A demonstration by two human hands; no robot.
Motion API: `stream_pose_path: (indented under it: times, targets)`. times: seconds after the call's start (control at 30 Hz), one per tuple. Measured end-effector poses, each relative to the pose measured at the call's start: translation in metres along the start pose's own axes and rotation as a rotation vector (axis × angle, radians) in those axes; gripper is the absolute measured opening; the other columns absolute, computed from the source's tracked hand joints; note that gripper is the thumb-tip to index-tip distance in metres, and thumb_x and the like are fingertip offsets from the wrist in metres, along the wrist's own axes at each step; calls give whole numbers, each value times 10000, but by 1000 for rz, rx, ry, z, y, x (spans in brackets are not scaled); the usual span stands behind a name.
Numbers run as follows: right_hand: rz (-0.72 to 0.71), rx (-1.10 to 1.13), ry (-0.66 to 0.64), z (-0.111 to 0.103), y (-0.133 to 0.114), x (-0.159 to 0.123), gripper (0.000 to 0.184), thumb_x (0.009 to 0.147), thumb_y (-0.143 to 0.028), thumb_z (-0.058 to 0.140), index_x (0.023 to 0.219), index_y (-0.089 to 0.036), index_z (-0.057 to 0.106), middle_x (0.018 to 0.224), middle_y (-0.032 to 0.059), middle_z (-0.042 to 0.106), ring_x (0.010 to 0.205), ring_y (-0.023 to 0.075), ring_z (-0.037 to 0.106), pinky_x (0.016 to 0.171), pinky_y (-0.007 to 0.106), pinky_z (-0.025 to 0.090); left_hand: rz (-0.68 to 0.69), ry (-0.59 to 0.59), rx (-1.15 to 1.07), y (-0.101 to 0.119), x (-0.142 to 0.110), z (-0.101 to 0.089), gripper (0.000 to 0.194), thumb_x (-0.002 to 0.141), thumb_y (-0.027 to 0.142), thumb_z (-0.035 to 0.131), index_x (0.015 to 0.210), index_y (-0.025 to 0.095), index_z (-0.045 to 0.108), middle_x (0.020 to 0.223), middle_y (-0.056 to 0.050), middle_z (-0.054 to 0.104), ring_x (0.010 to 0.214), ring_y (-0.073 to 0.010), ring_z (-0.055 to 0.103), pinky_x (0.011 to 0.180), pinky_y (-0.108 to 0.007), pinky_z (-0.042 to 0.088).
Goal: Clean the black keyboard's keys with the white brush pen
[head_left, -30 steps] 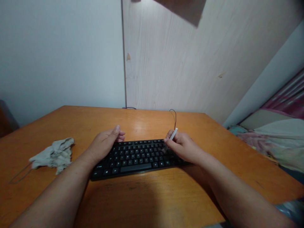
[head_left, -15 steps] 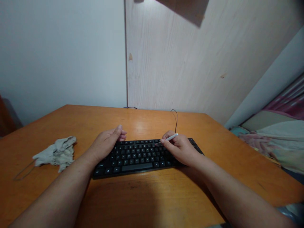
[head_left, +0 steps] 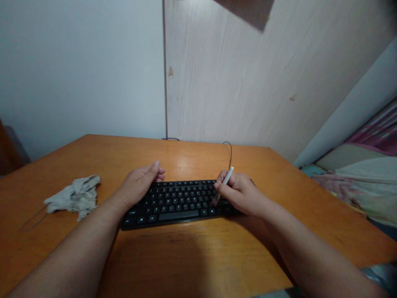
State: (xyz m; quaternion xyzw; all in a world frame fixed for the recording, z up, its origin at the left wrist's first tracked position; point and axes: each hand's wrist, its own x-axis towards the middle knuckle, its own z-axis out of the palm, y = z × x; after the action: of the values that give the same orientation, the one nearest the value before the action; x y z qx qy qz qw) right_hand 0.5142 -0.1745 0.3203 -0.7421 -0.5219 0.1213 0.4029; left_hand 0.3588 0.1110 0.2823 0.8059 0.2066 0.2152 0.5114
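A black keyboard (head_left: 180, 203) lies flat on the wooden table. My left hand (head_left: 141, 184) rests over its far left corner, fingers curled at the back edge and thumb on top, gripping it there. Between thumb and fingers, my right hand (head_left: 240, 190) pinches a small brush (head_left: 228, 176) with a white handle. The brush leans with its handle up, and its dark reddish tip touches the keys on the right side of the keyboard. My right hand and wrist hide the keyboard's right end.
A crumpled grey cloth (head_left: 76, 194) with string loops lies left of my left forearm. From behind the keyboard a thin black cable (head_left: 230, 153) runs towards the wall. Bedding (head_left: 366, 178) lies beyond the right edge of the wooden table (head_left: 186, 256).
My right hand has drawn the brush tip nearer to me and rightwards over the keys, and the handle now stands steeper. My left hand stays at the keyboard's corner.
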Motion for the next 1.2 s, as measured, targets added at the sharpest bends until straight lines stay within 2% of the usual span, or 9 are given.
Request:
stream_pose_path:
  times: [0.1,0.23,0.37,0.67,0.77,0.97,1.07,1.2]
  targets:
    - [-17,86,46,1,-3,2,245,1019,-344,515,813,-217,553,726,14,724,689,159,665,643,275,441,3,0,3,1,-1,0,797,845,853,433,1003,144,762,974,-141,793,934,-302,737,948,-459,529]
    - [-7,144,-32,6,-2,4,233,1018,-382,520,866,-214,577,748,18,728,726,162,665,635,267,437,5,-5,2,1,0,-1,788,847,850,432,992,150,764,975,-140,793,941,-300,737,942,-454,533]
    - [22,17,-18,2,7,5,216,1002,-353,528,844,-218,588,710,8,697,659,161,617,611,275,420,20,-9,1,-1,1,-1,776,852,845,432,974,156,767,978,-139,793,949,-296,734,943,-447,534]
    - [90,-306,52,-26,16,4,196,935,-262,566,745,-227,599,667,27,666,638,191,603,606,315,414,27,-11,4,-5,2,-1,768,858,842,431,974,161,766,978,-134,795,947,-298,736,946,-451,534]
    - [60,-209,76,-26,12,4,196,963,-283,541,781,-226,585,691,27,685,657,184,605,628,314,422,22,-9,10,-5,2,-2,777,855,847,426,968,158,767,977,-137,794,952,-304,734,948,-457,535]
    - [6,133,-90,-12,2,3,137,970,-314,569,903,-197,595,801,33,710,738,161,616,648,270,418,18,-18,9,-5,3,-1,787,862,844,419,1001,143,749,992,-138,792,957,-296,734,960,-457,531]
    - [-3,172,-122,-11,3,3,92,938,-270,591,897,-189,607,773,15,657,711,144,580,638,258,402,9,-22,15,-4,3,-1,800,855,854,416,998,140,747,1001,-140,792,967,-298,734,967,-458,528]
    - [33,104,-134,-16,7,4,46,883,-226,606,858,-187,605,744,-7,595,675,135,525,607,255,374,16,-22,28,-2,2,-2,809,845,865,413,995,145,751,996,-136,795,970,-301,734,966,-464,527]
